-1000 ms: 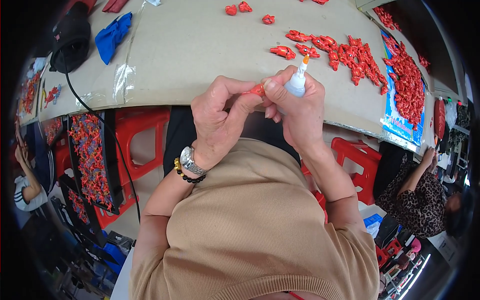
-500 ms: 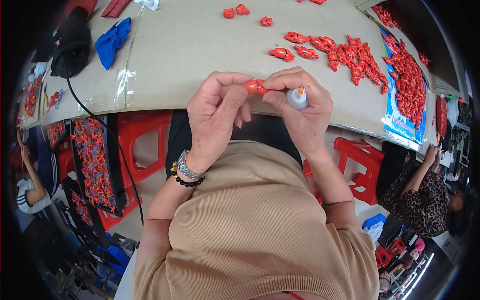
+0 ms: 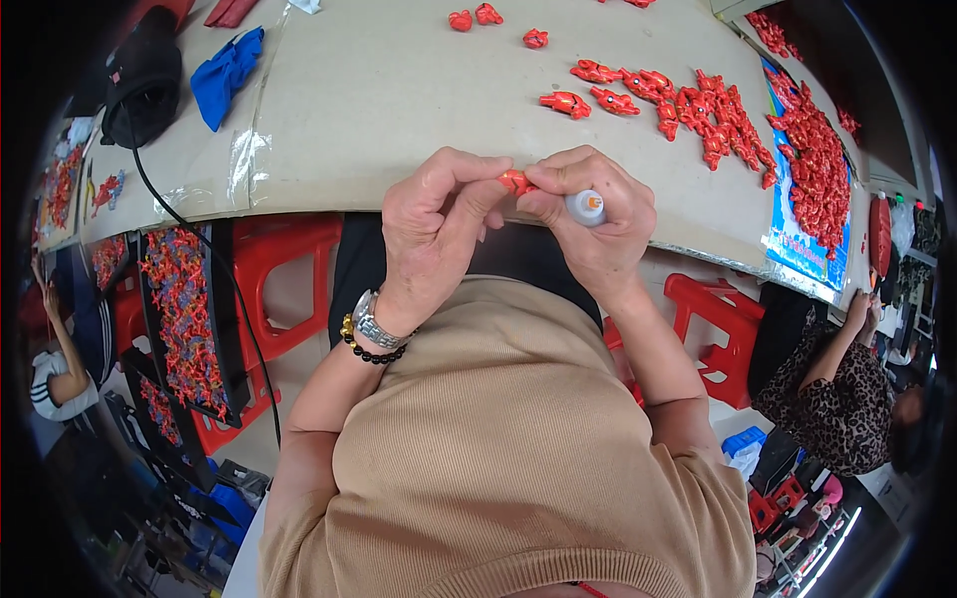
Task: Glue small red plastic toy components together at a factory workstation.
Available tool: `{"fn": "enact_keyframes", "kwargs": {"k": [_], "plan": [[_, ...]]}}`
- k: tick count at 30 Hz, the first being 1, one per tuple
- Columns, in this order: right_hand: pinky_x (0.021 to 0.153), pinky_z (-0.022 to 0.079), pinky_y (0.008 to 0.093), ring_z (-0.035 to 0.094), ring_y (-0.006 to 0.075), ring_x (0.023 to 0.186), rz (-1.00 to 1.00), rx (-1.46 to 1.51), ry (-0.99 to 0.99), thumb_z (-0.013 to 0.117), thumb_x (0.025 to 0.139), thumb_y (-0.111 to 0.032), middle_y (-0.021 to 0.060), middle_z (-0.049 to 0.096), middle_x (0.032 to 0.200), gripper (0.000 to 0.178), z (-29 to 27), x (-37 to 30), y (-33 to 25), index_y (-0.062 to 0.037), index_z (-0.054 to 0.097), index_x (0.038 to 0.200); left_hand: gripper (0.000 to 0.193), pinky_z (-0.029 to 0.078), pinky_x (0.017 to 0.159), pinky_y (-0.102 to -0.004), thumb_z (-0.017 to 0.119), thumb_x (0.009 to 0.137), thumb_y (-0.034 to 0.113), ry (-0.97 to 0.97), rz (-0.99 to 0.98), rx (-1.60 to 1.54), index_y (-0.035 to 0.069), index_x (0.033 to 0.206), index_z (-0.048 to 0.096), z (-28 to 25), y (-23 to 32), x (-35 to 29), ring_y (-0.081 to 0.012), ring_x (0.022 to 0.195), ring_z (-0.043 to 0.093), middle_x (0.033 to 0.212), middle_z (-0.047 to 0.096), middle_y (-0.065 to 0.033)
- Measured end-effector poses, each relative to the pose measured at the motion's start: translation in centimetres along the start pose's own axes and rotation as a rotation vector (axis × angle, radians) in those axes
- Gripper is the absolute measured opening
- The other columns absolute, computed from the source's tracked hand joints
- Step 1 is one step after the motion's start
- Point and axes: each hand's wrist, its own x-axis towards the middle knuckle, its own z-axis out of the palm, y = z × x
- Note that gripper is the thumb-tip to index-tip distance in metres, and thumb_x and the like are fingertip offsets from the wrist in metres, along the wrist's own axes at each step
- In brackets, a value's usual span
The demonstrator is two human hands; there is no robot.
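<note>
Between both hands, just over the near table edge, is a small glossy red plastic part [image 3: 515, 182], mostly covered by fingertips. My left hand [image 3: 439, 214] pinches its left end between thumb and forefinger, the other fingers loosely curled. My right hand [image 3: 603, 214] grips its right end with thumb and forefinger. Tucked in the palm of that same hand is a small translucent squeeze bottle [image 3: 585, 207] with an orange tip, tilted toward me. Beyond the hands, several red figure pieces [image 3: 616, 102] lie on the table.
A large heap of red pieces [image 3: 812, 169] covers a blue sheet at the right. The cardboard-topped table [image 3: 349, 110] also bears a blue cloth [image 3: 225, 78] and a black cap [image 3: 143, 85]. Red stools [image 3: 289, 284] and a tray of colourful parts [image 3: 184, 319] stand below. Co-workers sit at both sides.
My fingers have closed further over the red part, so less of it shows. The squeeze bottle has turned slightly in my right hand, its tip now lower.
</note>
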Motion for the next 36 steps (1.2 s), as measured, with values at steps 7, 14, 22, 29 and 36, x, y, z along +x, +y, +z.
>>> {"fn": "enact_keyframes", "kwargs": {"k": [7,14,22,29,36], "plan": [[0.055,0.052,0.0282,0.065,0.0205,0.064,-0.051,0.000,0.008,0.081,0.064,0.004,0.0104,0.067,0.075,0.026,0.2,0.1,0.3,-0.0010,0.067,0.084,0.010,0.043,0.050,-0.0197,0.060,0.092,-0.001,-0.039,0.122,0.055,0.001,0.100,0.066,-0.1,-0.3,0.6,-0.0061,0.060,0.058,0.073,0.063,-0.0026],[0.061,0.050,0.0273,0.064,0.0182,0.070,0.011,0.044,-0.018,0.076,0.070,0.009,0.0122,0.068,0.080,0.021,0.0,-0.2,-0.2,0.0017,0.066,0.086,0.008,0.044,0.051,-0.0206,0.061,0.092,0.001,-0.038,0.140,0.128,0.001,0.099,0.066,-0.1,0.1,0.4,-0.0067,0.058,0.058,0.072,0.063,-0.0033],[0.065,0.049,0.0249,0.063,0.0156,0.074,0.160,0.073,0.011,0.075,0.077,0.005,0.0104,0.069,0.084,0.016,-1.7,-0.2,-0.5,0.0006,0.066,0.090,0.015,0.045,0.053,-0.0213,0.062,0.092,0.003,-0.039,-0.063,0.026,0.001,0.107,0.063,-0.1,1.8,0.8,-0.0062,0.059,0.056,0.074,0.064,-0.0027],[0.066,0.048,0.0285,0.062,0.0145,0.072,0.226,-0.493,0.101,0.073,0.080,-0.001,0.0077,0.068,0.084,0.010,-5.8,1.5,-0.1,-0.0005,0.068,0.089,0.034,0.048,0.066,-0.0387,0.072,0.080,0.012,-0.049,0.264,0.861,0.002,0.111,0.061,-2.6,3.1,6.2,-0.0291,0.071,0.057,0.081,0.061,-0.0132],[0.064,0.048,0.0360,0.062,0.0259,0.073,0.076,-0.729,0.116,0.075,0.077,-0.003,0.0098,0.064,0.081,0.017,-6.3,2.2,0.7,-0.0030,0.066,0.091,0.044,0.049,0.080,-0.0449,0.076,0.076,0.024,-0.111,0.378,1.148,0.004,0.113,0.061,-3.8,2.2,12.1,-0.0367,0.098,0.054,0.101,0.060,-0.0146]]}}
